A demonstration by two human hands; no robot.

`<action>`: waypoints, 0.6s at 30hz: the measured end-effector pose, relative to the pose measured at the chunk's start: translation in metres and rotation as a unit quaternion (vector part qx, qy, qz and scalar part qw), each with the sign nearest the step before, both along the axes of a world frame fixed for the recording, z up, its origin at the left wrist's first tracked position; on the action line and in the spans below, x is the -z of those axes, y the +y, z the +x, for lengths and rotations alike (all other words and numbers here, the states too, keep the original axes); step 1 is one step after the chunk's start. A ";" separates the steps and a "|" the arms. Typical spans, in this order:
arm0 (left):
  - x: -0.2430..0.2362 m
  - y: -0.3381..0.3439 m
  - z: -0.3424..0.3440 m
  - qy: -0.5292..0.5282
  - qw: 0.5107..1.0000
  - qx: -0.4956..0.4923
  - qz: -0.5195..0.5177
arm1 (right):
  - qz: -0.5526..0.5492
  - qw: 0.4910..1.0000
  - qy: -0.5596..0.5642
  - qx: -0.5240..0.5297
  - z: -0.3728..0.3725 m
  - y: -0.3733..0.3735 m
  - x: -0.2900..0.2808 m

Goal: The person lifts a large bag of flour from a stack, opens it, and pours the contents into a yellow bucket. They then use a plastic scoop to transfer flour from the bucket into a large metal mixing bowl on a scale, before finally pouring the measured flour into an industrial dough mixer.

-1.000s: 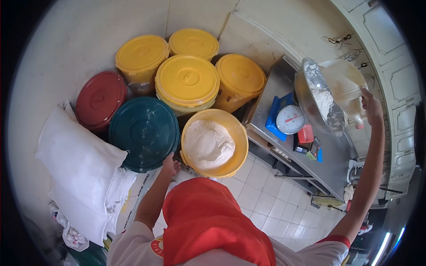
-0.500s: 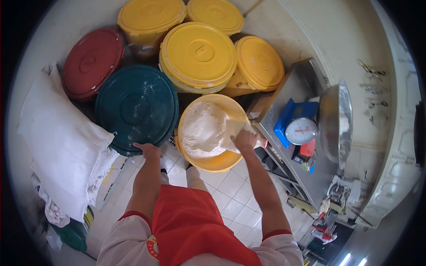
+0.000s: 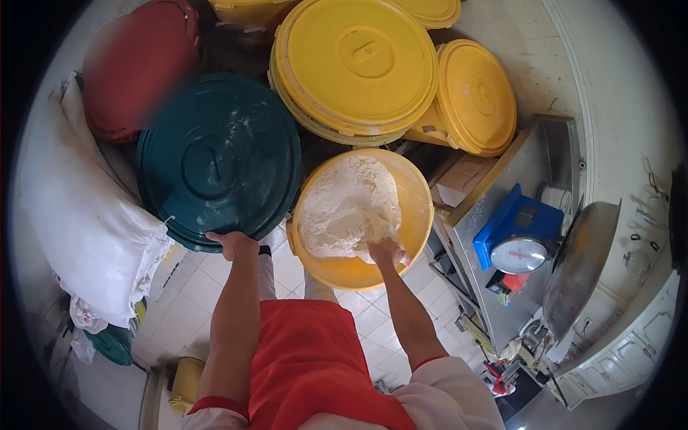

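My left hand (image 3: 236, 245) grips the near rim of a large round dark green lid (image 3: 236, 208), dusted with white powder. What lies beneath the lid cannot be seen. To its right stands an open yellow tub (image 3: 418, 215) holding a heap of flour (image 3: 351, 193). Inside the near side of that tub, my right hand (image 3: 388, 252) is closed around the handle of a scoop (image 3: 373, 231). The scoop's blade is pushed into the flour and partly hidden by it.
Yellow lidded bins (image 3: 358, 64) and a red lid (image 3: 140, 68) crowd the far side. White sacks (image 3: 86, 215) are stacked at left. At right, a steel table (image 3: 473, 251) carries a blue dial scale (image 3: 519, 229) and a big metal bowl (image 3: 584, 265). A cardboard box (image 3: 462, 175) sits beside the tub.
My right hand has brought the scoop from the tub's right edge down into the flour, whose heap has shifted shape. My left hand stays on the green lid. The whole view has moved closer.
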State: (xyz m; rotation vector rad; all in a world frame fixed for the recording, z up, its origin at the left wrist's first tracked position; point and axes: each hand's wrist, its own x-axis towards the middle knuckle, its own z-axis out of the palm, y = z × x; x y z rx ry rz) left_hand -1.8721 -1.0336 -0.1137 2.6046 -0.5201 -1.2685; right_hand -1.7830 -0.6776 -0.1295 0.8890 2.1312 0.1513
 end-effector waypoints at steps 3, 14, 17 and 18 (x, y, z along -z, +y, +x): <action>0.003 0.003 -0.004 -0.012 0.998 0.056 0.011 | -0.058 0.998 -0.017 0.029 -0.025 -0.013 0.024; 0.006 0.009 -0.003 -0.022 0.999 0.028 -0.027 | -0.124 0.976 0.127 0.123 -0.041 -0.056 0.032; 0.010 0.005 0.002 0.001 0.999 0.032 -0.039 | -0.196 0.956 0.164 0.143 -0.015 -0.041 0.058; -0.003 0.012 -0.005 0.016 0.999 0.027 -0.034 | -0.198 0.955 0.167 0.146 -0.003 -0.032 0.067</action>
